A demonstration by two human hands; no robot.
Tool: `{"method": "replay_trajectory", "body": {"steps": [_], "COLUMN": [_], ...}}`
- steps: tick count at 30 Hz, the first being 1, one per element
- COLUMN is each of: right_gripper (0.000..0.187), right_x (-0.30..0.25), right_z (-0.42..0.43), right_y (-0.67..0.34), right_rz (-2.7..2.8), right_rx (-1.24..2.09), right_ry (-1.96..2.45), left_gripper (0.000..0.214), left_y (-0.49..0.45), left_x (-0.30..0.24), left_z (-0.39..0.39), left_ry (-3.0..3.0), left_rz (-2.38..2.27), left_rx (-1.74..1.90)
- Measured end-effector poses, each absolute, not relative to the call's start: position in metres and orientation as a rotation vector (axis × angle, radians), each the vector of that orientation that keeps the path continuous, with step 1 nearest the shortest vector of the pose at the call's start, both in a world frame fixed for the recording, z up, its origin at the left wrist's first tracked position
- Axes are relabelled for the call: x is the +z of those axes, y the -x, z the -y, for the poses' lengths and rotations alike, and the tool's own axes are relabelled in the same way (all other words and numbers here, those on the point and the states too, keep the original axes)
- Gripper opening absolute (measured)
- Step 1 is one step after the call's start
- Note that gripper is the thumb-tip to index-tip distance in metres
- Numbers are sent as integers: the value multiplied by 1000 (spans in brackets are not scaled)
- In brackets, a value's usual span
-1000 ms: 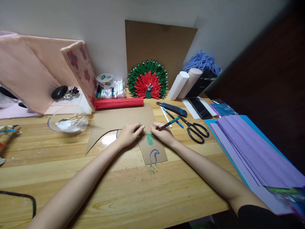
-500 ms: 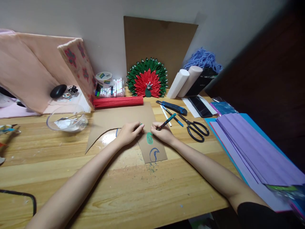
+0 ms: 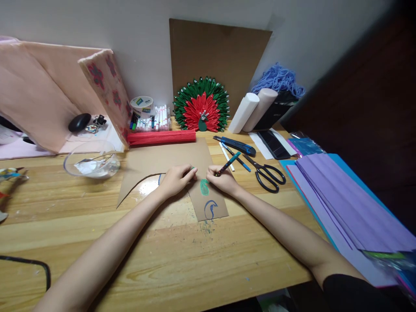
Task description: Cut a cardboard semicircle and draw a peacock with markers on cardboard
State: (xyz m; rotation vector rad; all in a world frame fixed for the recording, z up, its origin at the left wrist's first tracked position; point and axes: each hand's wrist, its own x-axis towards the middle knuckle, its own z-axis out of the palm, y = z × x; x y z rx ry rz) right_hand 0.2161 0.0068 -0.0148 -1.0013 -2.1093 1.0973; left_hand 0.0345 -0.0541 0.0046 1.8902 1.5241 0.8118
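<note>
A brown cardboard sheet with a curved cut lies on the wooden table. My left hand is closed and presses on it, with a small green thing at the fingertips. My right hand grips a dark marker with a teal end, tip down on the cardboard. Between the hands is a green filled shape; below it is a blue outline drawing.
Black scissors, a blue utility knife and pens lie right of my hands. Purple paper sheets fill the right side. A glass bowl stands left. A red paper roll, markers and a red-green fan craft stand behind.
Both hands stay in place on the cardboard; the marker shifts slightly. The view has tilted a little.
</note>
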Motion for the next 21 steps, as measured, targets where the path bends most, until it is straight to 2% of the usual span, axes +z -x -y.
{"method": "replay_trajectory", "body": {"steps": [21], "right_gripper": [32], "right_x": [-15], "right_z": [-8], "right_y": [-215], "right_rz": [2038], "right_rx": [1078], "right_ry": [1029], "left_gripper": [37], "left_y": [-35], "left_x": [5], "left_z": [54], "left_ry": [-1890], "left_rz": [-1537], "left_rx": [807]}}
